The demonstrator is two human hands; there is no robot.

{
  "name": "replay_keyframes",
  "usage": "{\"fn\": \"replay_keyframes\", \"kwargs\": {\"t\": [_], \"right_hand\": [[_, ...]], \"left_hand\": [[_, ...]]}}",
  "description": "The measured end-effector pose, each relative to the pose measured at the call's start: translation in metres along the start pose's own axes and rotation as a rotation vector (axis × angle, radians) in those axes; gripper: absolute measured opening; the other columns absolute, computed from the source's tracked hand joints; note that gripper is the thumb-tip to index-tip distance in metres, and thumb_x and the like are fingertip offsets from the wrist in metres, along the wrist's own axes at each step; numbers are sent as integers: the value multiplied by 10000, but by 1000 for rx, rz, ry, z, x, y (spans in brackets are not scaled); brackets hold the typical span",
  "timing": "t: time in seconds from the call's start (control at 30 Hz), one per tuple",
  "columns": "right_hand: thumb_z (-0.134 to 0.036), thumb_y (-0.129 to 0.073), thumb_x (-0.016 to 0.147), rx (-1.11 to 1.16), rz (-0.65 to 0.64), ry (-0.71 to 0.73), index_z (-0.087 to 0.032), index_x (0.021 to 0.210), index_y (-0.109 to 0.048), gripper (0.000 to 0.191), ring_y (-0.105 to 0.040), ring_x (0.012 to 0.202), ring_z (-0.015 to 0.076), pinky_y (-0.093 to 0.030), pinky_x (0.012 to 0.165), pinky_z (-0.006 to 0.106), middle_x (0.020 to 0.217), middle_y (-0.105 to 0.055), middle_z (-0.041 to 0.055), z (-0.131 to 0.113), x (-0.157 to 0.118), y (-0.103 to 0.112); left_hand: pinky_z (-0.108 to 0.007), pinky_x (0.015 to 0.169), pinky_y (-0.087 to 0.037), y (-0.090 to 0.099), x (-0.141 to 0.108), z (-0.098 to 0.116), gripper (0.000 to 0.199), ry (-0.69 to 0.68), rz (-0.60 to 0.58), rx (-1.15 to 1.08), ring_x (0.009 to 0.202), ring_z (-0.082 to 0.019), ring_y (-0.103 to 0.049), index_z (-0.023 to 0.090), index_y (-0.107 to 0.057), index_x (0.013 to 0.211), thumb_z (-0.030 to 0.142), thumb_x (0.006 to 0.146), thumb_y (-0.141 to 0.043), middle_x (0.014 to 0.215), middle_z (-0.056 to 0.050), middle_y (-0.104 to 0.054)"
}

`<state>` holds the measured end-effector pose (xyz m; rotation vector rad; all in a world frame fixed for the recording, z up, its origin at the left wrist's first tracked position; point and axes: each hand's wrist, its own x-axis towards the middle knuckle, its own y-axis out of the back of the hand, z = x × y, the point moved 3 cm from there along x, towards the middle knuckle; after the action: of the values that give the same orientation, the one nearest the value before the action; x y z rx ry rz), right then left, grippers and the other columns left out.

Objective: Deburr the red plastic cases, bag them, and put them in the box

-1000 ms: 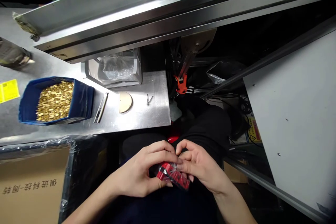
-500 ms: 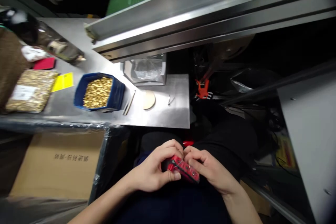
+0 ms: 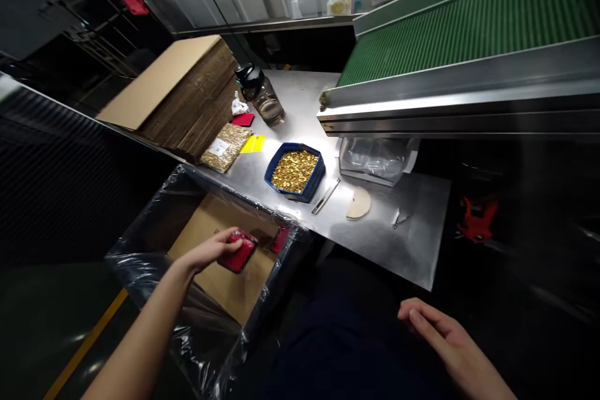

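My left hand [image 3: 224, 246] is closed on the edge of a flat red packet [image 3: 240, 254] with a dark rim and a shiny, clear wrapping. It holds the packet over a large box lined with clear plastic [image 3: 276, 284], above the brown cardboard inside. Another red packet [image 3: 280, 240] lies against the box's far right inner side. Over my dark clothing, at the lower right, is my right hand [image 3: 435, 331]. Its fingers are curled together with the thumb against them, and nothing shows in them.
On the metal table [image 3: 417, 256] are a blue bin [image 3: 309, 190] of gold-coloured pieces, a utility knife [image 3: 325, 196], a round pale disc [image 3: 359, 203] and a dark bottle [image 3: 265, 100]. Cardboard sheets [image 3: 187, 94] are stacked behind the box. A green conveyor [image 3: 459, 28] runs above, right.
My left hand has carried the red packet from my lap leftward over the box. My right hand has let go of it and moved right. The view has swung left.
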<state>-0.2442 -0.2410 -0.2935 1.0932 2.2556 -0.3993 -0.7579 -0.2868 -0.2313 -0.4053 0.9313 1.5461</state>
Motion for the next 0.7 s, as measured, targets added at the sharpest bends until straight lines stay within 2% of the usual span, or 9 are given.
{"fn": "replay_keyframes", "kwargs": {"t": [0.07,0.1,0.17,0.23,0.33,0.4,0.53,0.7], "right_hand": [[-651,-535,962,-37,-11,10,-273,997,-732,427,-603,967,216,-489,821,233,1071,-668,30,3,5,-3],[-656,-533,961,-53,-13,13,-274,999,-738,435,-611,970,217,-493,818,228,1074,-677,30,3,7,-5],[-664,-526,959,-73,-10,9,-274,996,-745,450,-627,981,219,-500,817,220,1074,-694,32,3,10,-9],[-669,-525,957,-78,-4,-7,-274,990,-748,455,-642,987,225,-510,824,220,1068,-709,33,3,11,-12],[-687,-540,935,-71,24,-39,-272,970,-754,468,-662,984,248,-535,814,241,1083,-729,46,5,14,-14],[-701,-553,916,-66,43,-49,-271,947,-762,479,-673,976,269,-552,818,267,1076,-741,57,9,17,-15],[-693,-595,887,-38,70,-38,-271,927,-777,461,-688,974,299,-564,855,311,1027,-753,68,16,22,-18],[-705,-569,894,-27,57,-36,-258,919,-774,493,-670,930,286,-552,847,324,986,-744,70,13,24,-23]], "left_hand": [[-333,651,-568,-15,10,-38,348,126,-89,67,717,-206,-675,153,-667,925,461,834,-800,816,-27,-697],[-330,660,-570,-25,14,-53,286,163,-132,95,698,-181,-661,146,-665,904,414,891,-762,804,-12,-683],[-354,721,-589,-43,21,-74,225,191,-195,129,758,-181,-675,139,-672,958,360,948,-714,882,-23,-695],[-394,798,-600,-54,27,-83,224,177,-236,140,870,-207,-694,142,-670,1074,339,971,-688,1010,-51,-708],[-442,874,-597,-60,34,-84,301,120,-252,159,995,-243,-693,158,-637,1223,329,978,-678,1153,-82,-698],[-463,904,-587,-60,39,-83,329,76,-217,204,1027,-254,-684,162,-625,1250,323,970,-688,1176,-87,-689],[-487,938,-556,-63,46,-77,318,-5,-105,360,1037,-265,-660,158,-643,1185,332,934,-731,1130,-74,-680],[-452,884,-566,-69,43,-64,278,-45,-51,493,955,-245,-670,149,-670,1075,382,933,-726,1050,-57,-691]]}}
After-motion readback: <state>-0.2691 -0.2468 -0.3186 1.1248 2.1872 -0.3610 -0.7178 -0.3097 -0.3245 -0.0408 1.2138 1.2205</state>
